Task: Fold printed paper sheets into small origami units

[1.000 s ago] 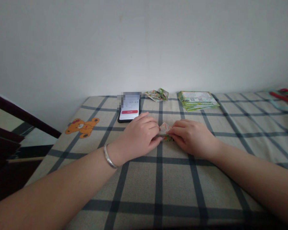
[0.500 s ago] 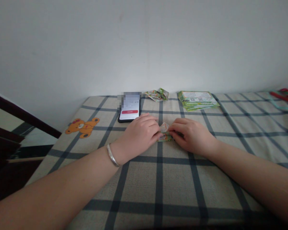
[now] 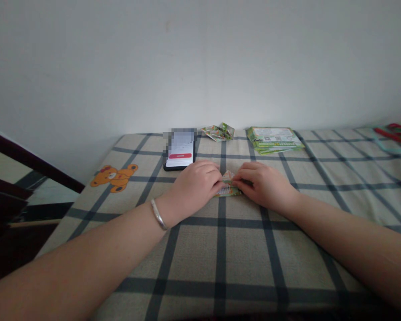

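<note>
A small folded piece of printed paper (image 3: 228, 191), green and white with a pointed top, lies on the checked tablecloth (image 3: 194, 254) between my hands. My left hand (image 3: 200, 180), with a silver bangle at the wrist, has its fingers closed on the paper's left side. From the right, my right hand (image 3: 265, 185) pinches the paper's right edge between thumb and forefinger. Both hands rest low over the cloth, and their fingers hide the paper's two ends.
Beyond my left hand lies a phone (image 3: 179, 157) with its screen lit. Folded paper pieces (image 3: 219, 132) sit by the wall, left of a stack of green printed leaflets (image 3: 276, 139). A bear sticker (image 3: 113, 178) is at left; red and green items (image 3: 399, 136) lie far right.
My right hand has shifted slightly left, with its thumb and forefinger closer together. More of the paper's lower strip shows beside my left fingers.
</note>
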Action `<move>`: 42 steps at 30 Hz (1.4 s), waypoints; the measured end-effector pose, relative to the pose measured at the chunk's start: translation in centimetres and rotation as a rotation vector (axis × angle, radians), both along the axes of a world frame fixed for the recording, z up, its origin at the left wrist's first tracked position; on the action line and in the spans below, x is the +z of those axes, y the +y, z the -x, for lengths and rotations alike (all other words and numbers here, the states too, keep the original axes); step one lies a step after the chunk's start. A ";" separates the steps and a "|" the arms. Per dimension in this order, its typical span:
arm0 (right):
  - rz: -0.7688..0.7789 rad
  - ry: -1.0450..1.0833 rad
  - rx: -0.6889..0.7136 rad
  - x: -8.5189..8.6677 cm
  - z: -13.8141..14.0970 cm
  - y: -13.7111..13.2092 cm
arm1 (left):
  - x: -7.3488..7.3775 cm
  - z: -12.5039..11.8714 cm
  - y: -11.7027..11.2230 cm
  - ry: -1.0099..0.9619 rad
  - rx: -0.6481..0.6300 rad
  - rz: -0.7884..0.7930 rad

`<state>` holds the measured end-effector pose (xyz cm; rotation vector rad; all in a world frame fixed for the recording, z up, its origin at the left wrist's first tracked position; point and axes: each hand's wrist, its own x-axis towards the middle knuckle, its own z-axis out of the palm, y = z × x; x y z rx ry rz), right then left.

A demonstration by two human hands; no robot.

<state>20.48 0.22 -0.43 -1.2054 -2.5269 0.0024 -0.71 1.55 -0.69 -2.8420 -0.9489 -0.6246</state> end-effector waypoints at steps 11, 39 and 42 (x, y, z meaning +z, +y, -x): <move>0.108 0.139 -0.056 -0.3 0.1 0.1 | -0.4 0.0 0.1 -0.032 0.013 0.051; 0.177 0.172 -0.264 0.1 -0.1 0.2 | -0.2 0.6 -0.1 0.124 -0.185 -0.210; 0.203 0.181 -0.223 0.4 -0.4 0.1 | -0.1 0.5 -0.2 0.145 -0.212 -0.167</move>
